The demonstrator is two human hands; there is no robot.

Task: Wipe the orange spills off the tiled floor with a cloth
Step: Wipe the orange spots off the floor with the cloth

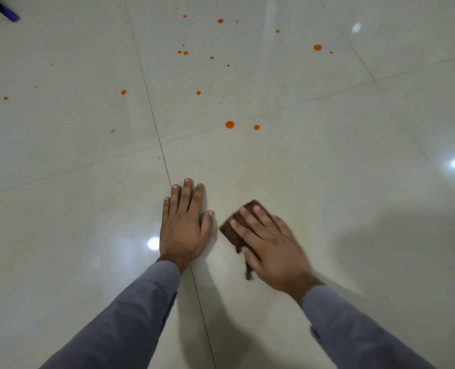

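My left hand [183, 225] lies flat and open on the tiled floor [327, 195], fingers together, bracing me just left of centre. My right hand [269, 243] presses down on the brown cloth [233, 230], fingers spread over it, just beside the left hand but not touching. The orange spills [229, 124] lie above both hands in the frame, scattered toward the top centre. The nearest two drops [256, 127] sit almost straight ahead of the cloth, so I judge the right hand has the shorter push forward.
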